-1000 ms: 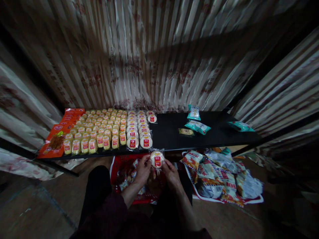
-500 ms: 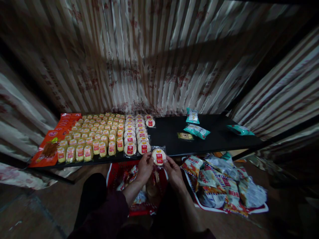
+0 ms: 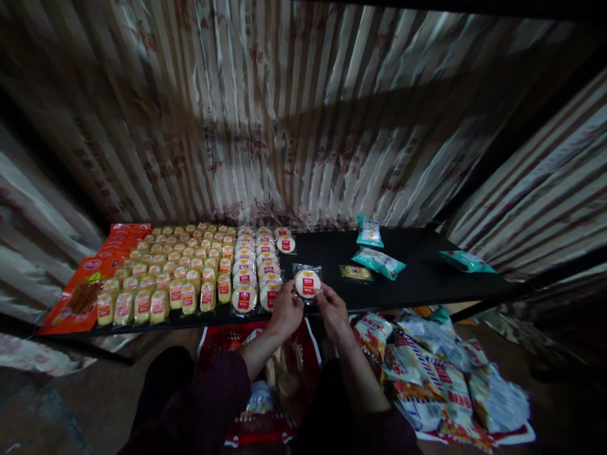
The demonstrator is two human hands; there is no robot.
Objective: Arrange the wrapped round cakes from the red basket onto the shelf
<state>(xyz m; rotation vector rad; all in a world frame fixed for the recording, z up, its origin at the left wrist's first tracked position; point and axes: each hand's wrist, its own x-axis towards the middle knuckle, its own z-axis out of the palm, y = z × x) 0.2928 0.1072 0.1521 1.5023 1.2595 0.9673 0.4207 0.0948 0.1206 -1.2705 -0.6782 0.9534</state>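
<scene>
Both my hands hold one round wrapped cake with a red label [image 3: 307, 282] just over the front of the black shelf [image 3: 427, 278]. My left hand [image 3: 286, 310] pinches its left edge and my right hand [image 3: 332, 307] pinches its right edge. To the left of it, rows of the same round cakes [image 3: 251, 268] lie on the shelf, with several rows of smaller yellow packs [image 3: 175, 272] beyond them. One more round cake [image 3: 286, 244] lies alone at the back of the row.
Orange packets [image 3: 90, 278] line the shelf's left end. Teal packets [image 3: 378, 260] and a small yellow pack [image 3: 355, 272] lie on its right half. A red basket [image 3: 265, 385] of snacks sits below between my knees. A heap of bagged snacks [image 3: 441, 379] lies on the floor at right. Striped curtains hang behind.
Both hands have lifted the round cake up from above the basket and forward over the shelf's front edge, beside the row of round cakes.
</scene>
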